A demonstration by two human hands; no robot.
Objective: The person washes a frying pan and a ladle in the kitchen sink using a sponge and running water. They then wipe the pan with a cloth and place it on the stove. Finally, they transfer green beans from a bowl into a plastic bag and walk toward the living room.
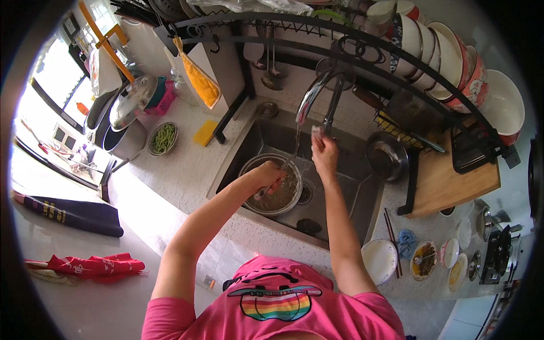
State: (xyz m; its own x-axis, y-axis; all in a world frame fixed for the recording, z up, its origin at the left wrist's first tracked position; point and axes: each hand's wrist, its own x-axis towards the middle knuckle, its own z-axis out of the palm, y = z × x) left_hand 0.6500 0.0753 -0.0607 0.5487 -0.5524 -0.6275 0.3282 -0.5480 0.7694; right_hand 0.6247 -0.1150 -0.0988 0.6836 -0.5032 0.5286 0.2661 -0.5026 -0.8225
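Observation:
My left hand (268, 176) is closed around the handle of a metal utensil (262, 193) over a round metal basin (298, 196) of cloudy water. The utensil's far end is hard to make out. Water runs from the chrome faucet (312, 95) into the basin, which sits on the left side of the steel sink (340, 170). To the right of the stream, my right hand (324, 149) is raised beside the faucet's base, fingers pinched on a small pale thing (316, 131) that I cannot identify. A dark clump (308, 226) lies on the sink bottom near the drain (305, 192).
A black dish rack (352, 40) with stacked bowls arches over the sink. Left are a bowl of green beans (162, 138), a yellow sponge (205, 132) and pots. At right stand a wooden cutting board (459, 178), a white plate (379, 262), chopsticks (393, 243) and a blue cloth (406, 243).

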